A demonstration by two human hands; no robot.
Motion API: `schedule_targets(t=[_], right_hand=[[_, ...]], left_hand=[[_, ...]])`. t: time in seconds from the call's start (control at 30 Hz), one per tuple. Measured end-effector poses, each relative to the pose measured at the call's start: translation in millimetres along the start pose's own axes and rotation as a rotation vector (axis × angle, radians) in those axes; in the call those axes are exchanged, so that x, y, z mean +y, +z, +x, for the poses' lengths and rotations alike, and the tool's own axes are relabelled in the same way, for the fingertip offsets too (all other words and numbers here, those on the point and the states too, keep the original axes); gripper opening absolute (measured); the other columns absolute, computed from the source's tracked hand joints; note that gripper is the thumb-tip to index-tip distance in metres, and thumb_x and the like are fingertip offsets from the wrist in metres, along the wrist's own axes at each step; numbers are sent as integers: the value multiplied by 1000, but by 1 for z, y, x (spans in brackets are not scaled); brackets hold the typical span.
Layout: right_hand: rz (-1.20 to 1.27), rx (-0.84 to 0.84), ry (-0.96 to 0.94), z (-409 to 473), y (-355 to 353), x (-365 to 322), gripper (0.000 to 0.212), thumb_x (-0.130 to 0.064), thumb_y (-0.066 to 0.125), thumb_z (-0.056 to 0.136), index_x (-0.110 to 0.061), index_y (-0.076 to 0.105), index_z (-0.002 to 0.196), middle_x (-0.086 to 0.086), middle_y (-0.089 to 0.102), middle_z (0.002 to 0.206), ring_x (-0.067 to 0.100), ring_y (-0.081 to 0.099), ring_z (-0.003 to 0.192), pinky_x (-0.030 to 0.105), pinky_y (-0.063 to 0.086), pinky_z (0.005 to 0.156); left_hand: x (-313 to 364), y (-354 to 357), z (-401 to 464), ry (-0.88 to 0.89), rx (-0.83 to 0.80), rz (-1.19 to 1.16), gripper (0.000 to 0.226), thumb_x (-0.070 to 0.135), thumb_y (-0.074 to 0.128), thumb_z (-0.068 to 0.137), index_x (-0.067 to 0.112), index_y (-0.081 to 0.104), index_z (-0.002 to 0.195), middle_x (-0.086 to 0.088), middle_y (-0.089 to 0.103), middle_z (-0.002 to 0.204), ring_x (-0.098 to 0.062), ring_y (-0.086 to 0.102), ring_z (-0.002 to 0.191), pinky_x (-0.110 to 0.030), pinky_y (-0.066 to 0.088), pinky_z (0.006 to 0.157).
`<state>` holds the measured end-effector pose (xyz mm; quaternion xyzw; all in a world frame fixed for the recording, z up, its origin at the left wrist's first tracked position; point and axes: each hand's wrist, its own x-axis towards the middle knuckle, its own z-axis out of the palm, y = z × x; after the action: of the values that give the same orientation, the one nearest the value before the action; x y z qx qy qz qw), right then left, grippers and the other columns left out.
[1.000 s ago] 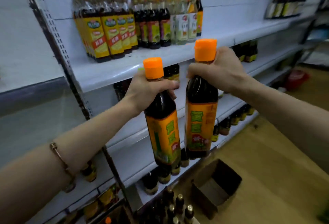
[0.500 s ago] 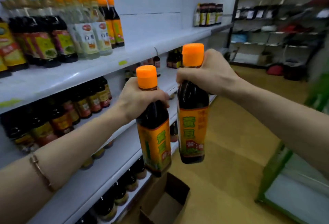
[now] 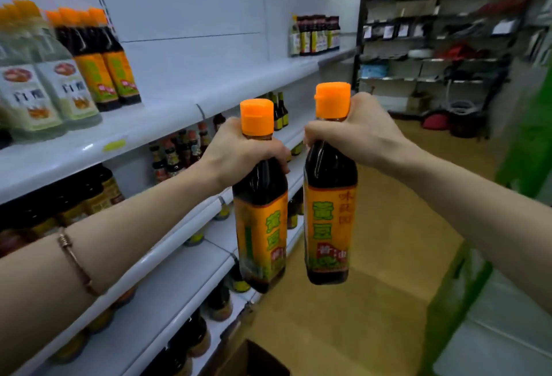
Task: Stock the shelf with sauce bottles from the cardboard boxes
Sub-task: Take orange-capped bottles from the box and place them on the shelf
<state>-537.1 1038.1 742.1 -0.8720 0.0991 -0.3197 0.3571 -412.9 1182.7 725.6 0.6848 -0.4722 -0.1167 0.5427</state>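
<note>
My left hand [image 3: 239, 151] grips the neck of a dark sauce bottle [image 3: 261, 226] with an orange cap and an orange-yellow label. My right hand [image 3: 355, 130] grips the neck of a second, matching bottle [image 3: 328, 220]. Both bottles hang upright in the air, side by side, in front of the white shelf [image 3: 167, 124]. Matching orange-capped bottles [image 3: 101, 58] stand on the upper shelf board at the left, beside clear bottles with white labels [image 3: 44, 85]. The corner of a cardboard box [image 3: 257, 360] shows on the floor at the bottom edge.
Lower shelf boards hold several dark bottles [image 3: 179, 151]. A small group of bottles [image 3: 316, 35] stands at the far end of the upper board, with bare board between it and the left group. A green frame [image 3: 466, 271] stands at the right. Racks [image 3: 433, 46] fill the background.
The view has swung to the right along the shelf. Both hands still hold their bottles by the neck, side by side at about the same height.
</note>
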Motion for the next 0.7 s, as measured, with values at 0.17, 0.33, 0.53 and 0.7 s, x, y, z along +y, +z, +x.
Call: schedule_targets(t=[0.17, 0.33, 0.53, 0.7], right_hand=[[-65, 9, 19, 73, -16, 52, 30, -27, 73, 69, -11, 49, 58, 6, 42, 54, 18, 40, 50, 32, 34, 51], [-69, 83, 1, 137, -40, 94, 31, -25, 73, 70, -11, 47, 60, 7, 41, 56, 17, 38, 51, 31, 32, 51], [-66, 116, -4, 209, -64, 149, 33, -24, 74, 70, -12, 46, 56, 4, 42, 54, 16, 40, 50, 31, 34, 51], [-26, 100, -68, 287, -64, 198, 36, -26, 74, 68, -15, 43, 54, 3, 42, 52, 17, 41, 50, 33, 35, 52]], left_hand=[[-29, 24, 98, 30, -8, -11, 59, 34, 73, 45, -18, 60, 71, -32, 66, 77, -46, 66, 77, -61, 52, 79], [-49, 37, 188, 63, -32, 7, 58, 30, 73, 49, -21, 58, 74, -32, 67, 80, -44, 66, 79, -58, 52, 81], [-69, 48, 279, 90, -19, 115, 68, 43, 70, 44, -17, 62, 76, -29, 68, 82, -42, 66, 82, -59, 52, 81], [-80, 44, 347, 74, 13, 147, 43, 33, 73, 50, -7, 67, 67, -14, 73, 73, -29, 71, 76, -49, 55, 85]])
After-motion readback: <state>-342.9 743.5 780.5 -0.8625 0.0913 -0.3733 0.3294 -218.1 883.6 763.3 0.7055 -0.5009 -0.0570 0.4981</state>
